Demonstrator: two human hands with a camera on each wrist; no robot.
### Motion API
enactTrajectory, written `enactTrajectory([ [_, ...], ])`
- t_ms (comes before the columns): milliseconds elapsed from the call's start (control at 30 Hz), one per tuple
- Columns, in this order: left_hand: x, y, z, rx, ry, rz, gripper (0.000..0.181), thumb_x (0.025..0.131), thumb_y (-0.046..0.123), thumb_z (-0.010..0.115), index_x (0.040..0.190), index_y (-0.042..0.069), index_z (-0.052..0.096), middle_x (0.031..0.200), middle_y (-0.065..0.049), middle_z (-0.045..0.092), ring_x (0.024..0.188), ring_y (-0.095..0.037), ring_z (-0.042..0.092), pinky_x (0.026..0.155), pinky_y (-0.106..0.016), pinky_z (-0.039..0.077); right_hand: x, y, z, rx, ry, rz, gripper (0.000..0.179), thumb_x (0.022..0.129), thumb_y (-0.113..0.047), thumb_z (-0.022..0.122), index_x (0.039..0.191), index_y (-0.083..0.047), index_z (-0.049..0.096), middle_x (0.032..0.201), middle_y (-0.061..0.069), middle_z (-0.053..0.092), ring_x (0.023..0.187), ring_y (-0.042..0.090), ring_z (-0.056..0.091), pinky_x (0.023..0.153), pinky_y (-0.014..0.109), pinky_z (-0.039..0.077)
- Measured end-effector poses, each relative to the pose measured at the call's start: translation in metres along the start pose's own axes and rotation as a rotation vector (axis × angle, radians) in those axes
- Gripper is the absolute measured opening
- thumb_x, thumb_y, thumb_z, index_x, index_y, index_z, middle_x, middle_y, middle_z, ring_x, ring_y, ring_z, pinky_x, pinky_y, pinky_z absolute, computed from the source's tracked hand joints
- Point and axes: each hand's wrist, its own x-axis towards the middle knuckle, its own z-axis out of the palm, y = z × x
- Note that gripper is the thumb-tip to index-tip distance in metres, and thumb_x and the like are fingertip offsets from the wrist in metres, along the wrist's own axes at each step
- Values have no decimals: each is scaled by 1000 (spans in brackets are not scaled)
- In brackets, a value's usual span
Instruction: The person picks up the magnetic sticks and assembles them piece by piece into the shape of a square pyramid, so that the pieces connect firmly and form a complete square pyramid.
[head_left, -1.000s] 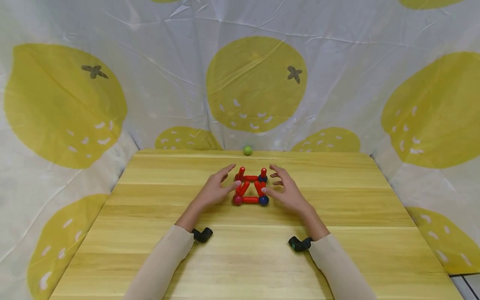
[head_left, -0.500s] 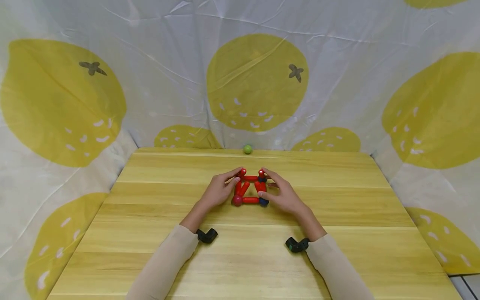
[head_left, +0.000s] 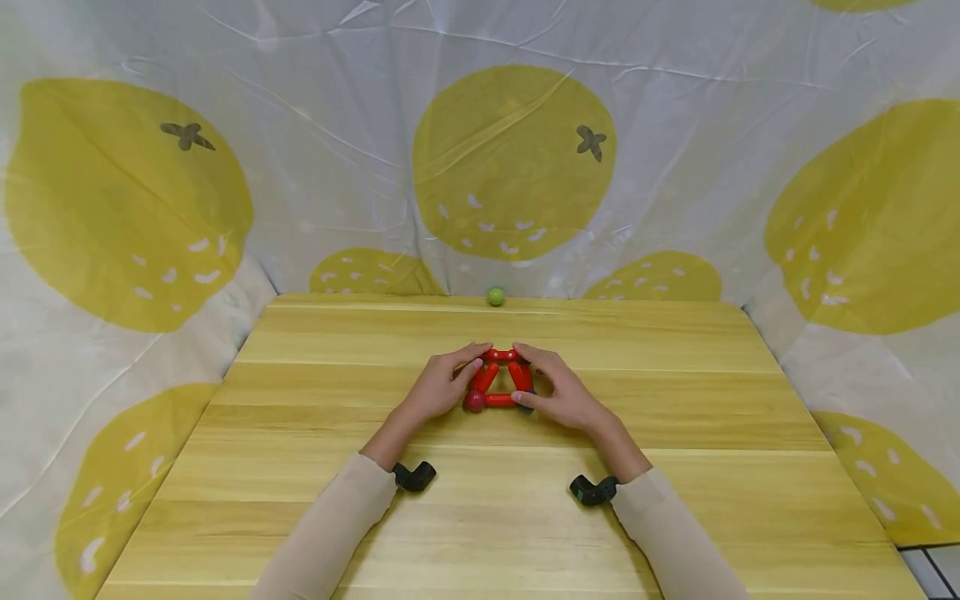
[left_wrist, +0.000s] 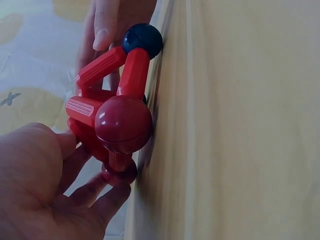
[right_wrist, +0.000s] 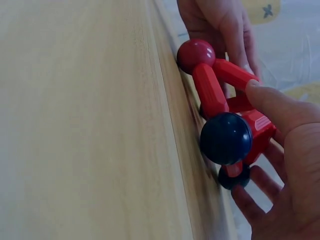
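A frame of red magnetic rods (head_left: pixel 500 400) joined by balls stands on the table. A crimson ball (head_left: pixel 475 401) marks its near left corner; a dark blue ball (right_wrist: pixel 226 138) sits at the near right corner, mostly covered in the head view. Several rods lean inward above the base. At the left side my left hand (head_left: pixel 438 383) holds a far rod between thumb and fingers, with fingertips by the far crimson ball (left_wrist: pixel 120 172). Opposite, my right hand (head_left: pixel 566 390) holds the right-hand rods, its fingertips touching the far blue ball (right_wrist: pixel 234 176). The fingers partly hide the far corners.
A small green ball (head_left: pixel 496 297) lies at the back edge of the wooden table (head_left: pixel 480 525). Behind it hangs a lemon-print cloth (head_left: pixel 675 167). Black wrist cameras (head_left: pixel 415 477) stick out from both cuffs.
Both hands have closed in on the frame from its sides. The two far rods, upright before, now tilt inward with their tips close together. The base has stayed in place.
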Motion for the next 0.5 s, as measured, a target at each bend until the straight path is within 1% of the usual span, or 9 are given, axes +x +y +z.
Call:
enactTrajectory([
  [100, 0, 0, 0, 14, -1, -1, 39, 108, 22, 54, 146, 17, 60, 150, -9, 57, 143, -29, 50, 117, -48, 42, 0, 0, 0, -5, -3, 13, 84, 92, -37, 79, 162, -24, 34, 161, 4, 42, 142, 31, 43, 117, 55, 39],
  [233, 1, -2, -2, 16, 5, -15, 41, 108, 28, 55, 148, 19, 58, 150, -7, 57, 142, -26, 52, 116, -46, 44, 0, 4, -3, -9, -6, 63, 93, 88, -43, 81, 163, -26, 31, 165, 4, 35, 146, 31, 40, 119, 56, 38],
  [367, 6, -11, -10, -49, 8, -35, 47, 106, 33, 59, 151, 23, 55, 152, -1, 57, 142, -23, 52, 115, -44, 45, 0, 11, -8, 24, -38, 103, 109, 79, -45, 89, 165, -25, 24, 170, 1, 24, 155, 30, 29, 123, 56, 31],
  [433, 11, -16, -16, -95, -2, -39, 51, 104, 35, 62, 153, 22, 52, 154, -2, 55, 143, -24, 51, 116, -44, 44, 0, 13, -11, 34, -67, 113, 117, 75, -46, 92, 165, -25, 21, 171, 2, 21, 156, 32, 25, 125, 59, 27],
  [467, 14, -19, -19, -113, -9, -40, 54, 104, 36, 63, 154, 21, 51, 155, -3, 54, 144, -25, 51, 117, -45, 43, -1, 14, -11, 36, -83, 119, 120, 74, -46, 92, 166, -25, 19, 172, 1, 20, 157, 32, 24, 125, 59, 25],
  [500, 18, -22, -22, -119, -16, -42, 56, 103, 37, 64, 154, 19, 50, 155, -4, 53, 144, -26, 50, 118, -45, 41, -1, 15, -12, 37, -97, 123, 122, 72, -47, 93, 166, -26, 18, 172, 1, 20, 157, 32, 23, 125, 60, 23],
])
